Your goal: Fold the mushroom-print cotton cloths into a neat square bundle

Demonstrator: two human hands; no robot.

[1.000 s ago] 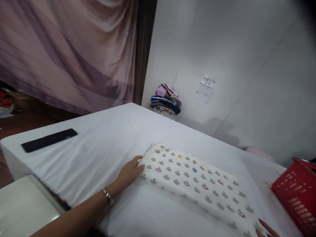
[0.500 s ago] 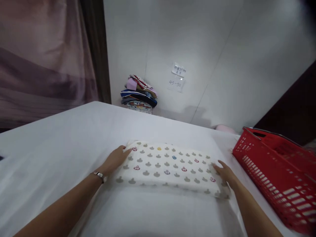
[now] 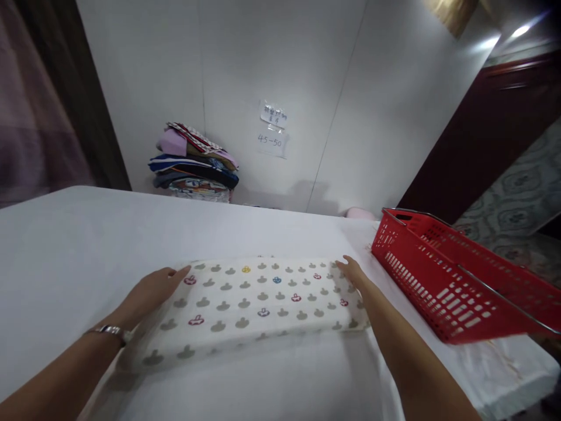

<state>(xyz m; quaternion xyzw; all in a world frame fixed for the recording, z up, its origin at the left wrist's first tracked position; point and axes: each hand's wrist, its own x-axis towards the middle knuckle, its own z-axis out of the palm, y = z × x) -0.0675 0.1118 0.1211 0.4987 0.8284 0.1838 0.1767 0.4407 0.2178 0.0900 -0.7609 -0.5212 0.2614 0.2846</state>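
A white cloth (image 3: 252,292) printed with grey mushroom-like shapes and a few coloured ones lies folded into a wide band before me. My left hand (image 3: 151,294) grips its left end, thumb on top and the other fingers partly hidden. At the far right corner, my right hand (image 3: 352,272) has the edge between its fingers; part of that grip is out of sight. The near edge of the band looks slightly raised off the white table cover (image 3: 258,386). A metal-banded watch (image 3: 114,333) is on my left wrist.
To the right stands a red plastic basket (image 3: 421,269) with slotted sides, close to my right forearm. A stack of folded fabrics (image 3: 195,161) sits at the back against the wall. Paper signs (image 3: 272,140) hang on the wall, one reading 45-50.
My view has turned to the right, so the wall, stack and basket appear further left. Both hands stay at the cloth's ends; the right hand has shifted toward its far corner.
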